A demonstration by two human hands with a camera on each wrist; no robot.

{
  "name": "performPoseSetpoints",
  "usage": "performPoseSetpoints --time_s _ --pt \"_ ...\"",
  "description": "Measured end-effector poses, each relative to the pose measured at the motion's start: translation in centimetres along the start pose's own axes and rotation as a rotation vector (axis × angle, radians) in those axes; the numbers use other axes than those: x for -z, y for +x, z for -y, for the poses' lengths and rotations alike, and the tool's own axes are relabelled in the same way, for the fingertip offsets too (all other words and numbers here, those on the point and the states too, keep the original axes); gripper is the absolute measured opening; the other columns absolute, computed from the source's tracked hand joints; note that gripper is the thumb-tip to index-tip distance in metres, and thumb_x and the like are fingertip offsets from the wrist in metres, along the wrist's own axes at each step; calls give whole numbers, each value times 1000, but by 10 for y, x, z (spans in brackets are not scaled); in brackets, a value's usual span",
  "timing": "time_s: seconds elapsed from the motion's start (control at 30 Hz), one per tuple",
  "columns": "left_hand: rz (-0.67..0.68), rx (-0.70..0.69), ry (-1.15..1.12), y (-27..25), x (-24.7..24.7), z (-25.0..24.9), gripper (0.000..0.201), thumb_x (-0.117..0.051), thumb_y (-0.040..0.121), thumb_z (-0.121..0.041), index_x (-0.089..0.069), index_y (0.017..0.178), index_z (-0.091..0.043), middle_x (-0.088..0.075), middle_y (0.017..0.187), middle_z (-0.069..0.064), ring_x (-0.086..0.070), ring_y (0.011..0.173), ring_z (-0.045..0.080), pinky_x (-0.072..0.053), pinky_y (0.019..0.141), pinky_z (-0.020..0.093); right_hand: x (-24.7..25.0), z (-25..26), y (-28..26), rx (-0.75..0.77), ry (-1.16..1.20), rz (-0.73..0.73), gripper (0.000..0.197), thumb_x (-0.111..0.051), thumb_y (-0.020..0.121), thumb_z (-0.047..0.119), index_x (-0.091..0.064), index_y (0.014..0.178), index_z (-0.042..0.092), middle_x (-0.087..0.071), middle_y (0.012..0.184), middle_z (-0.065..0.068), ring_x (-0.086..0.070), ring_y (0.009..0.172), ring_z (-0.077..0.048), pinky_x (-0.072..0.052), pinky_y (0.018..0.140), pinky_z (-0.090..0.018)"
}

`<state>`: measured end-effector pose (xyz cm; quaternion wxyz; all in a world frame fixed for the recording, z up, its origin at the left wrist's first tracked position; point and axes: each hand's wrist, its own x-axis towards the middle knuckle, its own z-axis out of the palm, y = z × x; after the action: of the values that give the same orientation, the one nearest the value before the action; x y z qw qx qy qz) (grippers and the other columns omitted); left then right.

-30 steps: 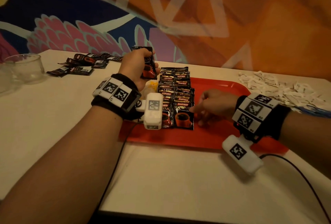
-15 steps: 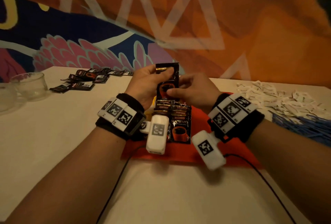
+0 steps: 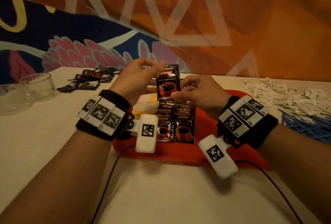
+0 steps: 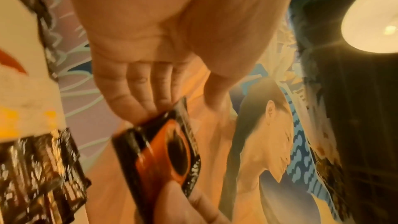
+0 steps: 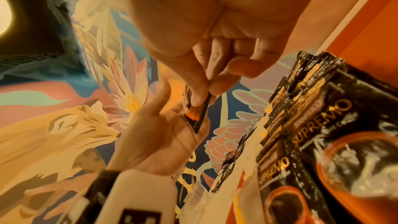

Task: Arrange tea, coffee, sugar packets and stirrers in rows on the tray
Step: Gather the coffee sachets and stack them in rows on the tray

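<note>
The tray (image 3: 211, 154) lies at the middle of the worktop (image 3: 161, 197). On it, two rows of coffee packets (image 3: 176, 123) run near to far, with tea packets (image 3: 143, 105) left of them. Loose coffee packets (image 3: 89, 80) lie far left, glass bowls (image 3: 35, 84) further left; sugar packets (image 3: 286, 94) far right, stirrers (image 3: 308, 125) nearer.

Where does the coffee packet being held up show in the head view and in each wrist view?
Head: the coffee packet stands upright at centre, above the tray, pinched at its lower edge by the right hand.
Left wrist: low centre, tilted, below the open left hand.
Right wrist: only a small corner under the pinching fingers.
Shared landmark: the rows of coffee packets on the tray.
</note>
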<state>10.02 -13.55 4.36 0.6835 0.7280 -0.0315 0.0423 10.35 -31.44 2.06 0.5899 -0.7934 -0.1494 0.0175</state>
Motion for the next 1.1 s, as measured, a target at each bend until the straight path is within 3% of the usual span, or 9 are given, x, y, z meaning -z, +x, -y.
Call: performPoseSetpoints --time_s 0.1,0.17,0.37,0.47,0.57,0.67,0.8,0.97,1.1 --pt "36 -42 151 -12 7 1 35 -69 90 -11 -54 121 -11 -71 105 17 -74 92 24 -60 74 38 -2 1 -3 10 21 42 24 -82 75 5 -59 78 12 -64 55 1 -62 56 -12 -44 50 -21" --pt "25 -45 149 -17 11 5 34 -69 88 -3 -51 113 -14 -73 100 15 -74 90 27 -60 74 42 -6 2 -7 14 -48 96 25 -82 76 8 -59 80 13 -65 56 3 -63 56 -10 -45 52 -23" --pt "156 69 452 -31 20 29 44 -80 81 -14 -47 110 -13 -68 76 5 -66 69 20 -51 64 33 4 1 -21 -25 -611 190 20 -82 78 33 -66 82 21 -73 71 3 -67 65 -6 -50 63 -25" --pt "246 116 611 -37 12 40 47 -81 81 -18 -43 108 -12 -66 86 9 -55 45 15 -42 42 26 12 -4 -26 -83 -757 231 17 -80 81 32 -68 82 20 -72 77 3 -68 76 -10 -55 73 -29" --pt "270 118 747 -38 7 40 41 -82 80 -19 -45 97 -15 -65 84 9 -53 42 16 -36 33 22 16 -8 -32 -141 -856 295 17 -77 84 29 -70 90 15 -71 82 2 -67 83 -14 -56 76 -31" --pt "286 110 939 -39 5 38 34 -82 81 -25 -51 92 -17 -65 74 3 -57 44 10 -39 38 21 15 -10 -36 -154 -939 357 18 -74 86 32 -70 94 16 -70 90 3 -64 86 -14 -52 74 -28" --pt "297 90 1186 -39 5 37 33 -80 79 -43 -53 85 -24 -61 78 -4 -55 69 9 -38 55 25 14 -11 -35 -187 -997 374 16 -72 88 34 -69 92 19 -68 90 3 -60 81 -11 -48 65 -23" --pt "331 125 1138 -40 2 38 32 -80 81 -36 -54 90 -21 -69 78 -1 -68 57 11 -52 56 25 16 -12 -29 -230 -925 376 8 -73 88 26 -68 83 21 -67 73 9 -61 61 -2 -46 53 -19" --pt "326 107 1111 -39 0 37 30 -79 84 -33 -52 90 -21 -68 84 -4 -67 53 4 -47 50 18 17 -12 -29 -254 -888 383 9 -72 88 23 -66 82 21 -67 70 8 -60 52 1 -43 47 -15"
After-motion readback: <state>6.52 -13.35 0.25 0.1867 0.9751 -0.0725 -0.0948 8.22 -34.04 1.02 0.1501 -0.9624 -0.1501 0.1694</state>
